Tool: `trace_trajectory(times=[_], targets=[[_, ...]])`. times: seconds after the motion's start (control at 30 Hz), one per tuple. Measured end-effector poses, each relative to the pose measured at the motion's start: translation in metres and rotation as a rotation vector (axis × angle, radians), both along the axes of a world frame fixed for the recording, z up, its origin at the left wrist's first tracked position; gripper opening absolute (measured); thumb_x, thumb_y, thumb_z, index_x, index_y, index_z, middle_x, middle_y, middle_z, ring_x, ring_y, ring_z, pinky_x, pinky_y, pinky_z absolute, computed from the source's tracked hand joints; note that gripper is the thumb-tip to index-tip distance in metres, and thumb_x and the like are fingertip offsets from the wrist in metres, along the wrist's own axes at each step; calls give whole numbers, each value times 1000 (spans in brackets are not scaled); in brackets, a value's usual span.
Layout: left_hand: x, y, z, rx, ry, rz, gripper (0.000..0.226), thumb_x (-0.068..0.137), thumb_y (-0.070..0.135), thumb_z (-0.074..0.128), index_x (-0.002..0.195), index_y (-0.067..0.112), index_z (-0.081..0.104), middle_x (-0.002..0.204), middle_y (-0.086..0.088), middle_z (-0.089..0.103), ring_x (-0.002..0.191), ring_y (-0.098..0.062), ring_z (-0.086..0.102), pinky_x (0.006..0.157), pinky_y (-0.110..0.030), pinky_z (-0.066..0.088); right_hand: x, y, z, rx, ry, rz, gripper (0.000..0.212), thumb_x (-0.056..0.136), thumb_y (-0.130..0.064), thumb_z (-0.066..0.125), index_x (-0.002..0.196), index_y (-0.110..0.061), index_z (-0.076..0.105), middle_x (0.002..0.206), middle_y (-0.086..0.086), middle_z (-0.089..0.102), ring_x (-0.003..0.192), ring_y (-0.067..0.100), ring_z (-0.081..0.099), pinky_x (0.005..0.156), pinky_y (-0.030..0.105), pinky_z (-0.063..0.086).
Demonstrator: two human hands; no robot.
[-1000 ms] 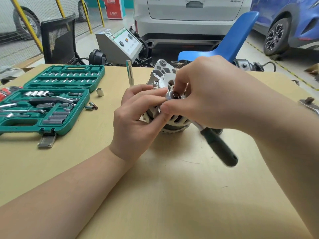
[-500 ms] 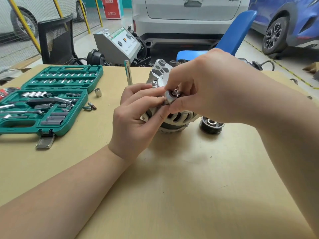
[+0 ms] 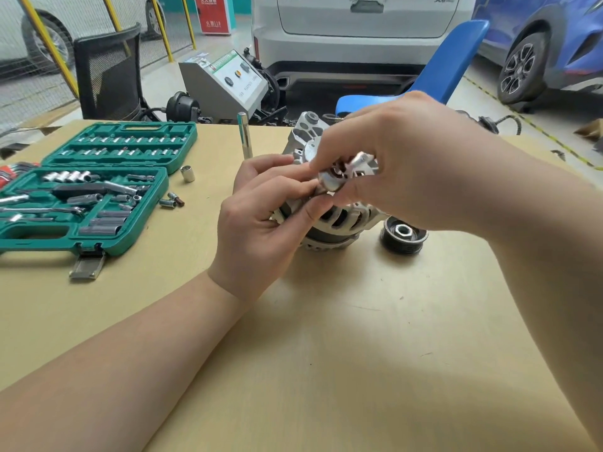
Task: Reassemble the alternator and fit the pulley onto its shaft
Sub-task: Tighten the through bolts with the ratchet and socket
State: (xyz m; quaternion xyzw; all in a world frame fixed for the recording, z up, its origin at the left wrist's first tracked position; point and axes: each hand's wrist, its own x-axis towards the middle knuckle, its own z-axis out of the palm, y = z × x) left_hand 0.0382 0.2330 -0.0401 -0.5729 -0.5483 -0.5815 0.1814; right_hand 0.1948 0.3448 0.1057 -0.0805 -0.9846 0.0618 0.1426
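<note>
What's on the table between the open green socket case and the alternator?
Head view: a loose silver socket, a tall upright chrome rod and several small bits lie between green socket case and alternator.

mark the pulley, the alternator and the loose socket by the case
pulley point(image 3: 404, 235), head view, on the nut at its middle.
alternator point(image 3: 339, 220), head view, on its slotted housing.
loose socket point(image 3: 188, 173), head view, on its side wall.
</note>
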Motion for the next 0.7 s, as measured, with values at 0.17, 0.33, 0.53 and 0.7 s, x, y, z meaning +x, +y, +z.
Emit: trace_trajectory(times=[0.17, 0.33, 0.53, 0.7], targets=[[2, -2, -1, -41, -20, 54, 17, 96, 21, 83, 106, 7, 81, 120, -3, 78, 124, -32, 64, 106, -47, 52, 0, -7, -4, -109, 58, -142, 37, 76, -63, 72, 82, -26, 72, 69, -7, 66, 70, 10, 59, 64, 37, 54], [5, -2, 1, -26, -92, -6, 15, 96, 21, 83, 109, 16, 78, 120, 2, 78, 127, -27, 62, 104, -50, 54, -4, -16, -14, -49, 113, -192, 47, 87, -59, 67, 75, -13, 66, 64, 4, 62, 65, 25, 59, 55, 35, 46], [2, -1, 1, -21, -27, 40, 15, 90, 10, 89, 97, 0, 80, 117, -9, 79, 120, -33, 67, 108, -45, 49, 4, -2, -1, -77, 3, -31, 27, 81, -56, 75, 102, -38, 73, 81, -13, 68, 83, 10, 59, 74, 38, 54], [3, -2, 0, -35, -29, 64, 17, 95, 18, 85, 101, 2, 82, 119, -7, 79, 120, -34, 68, 109, -40, 49, 0, -4, -4, -78, 41, -94, 25, 84, -57, 75, 97, -36, 72, 77, -14, 66, 80, 2, 56, 69, 37, 53]])
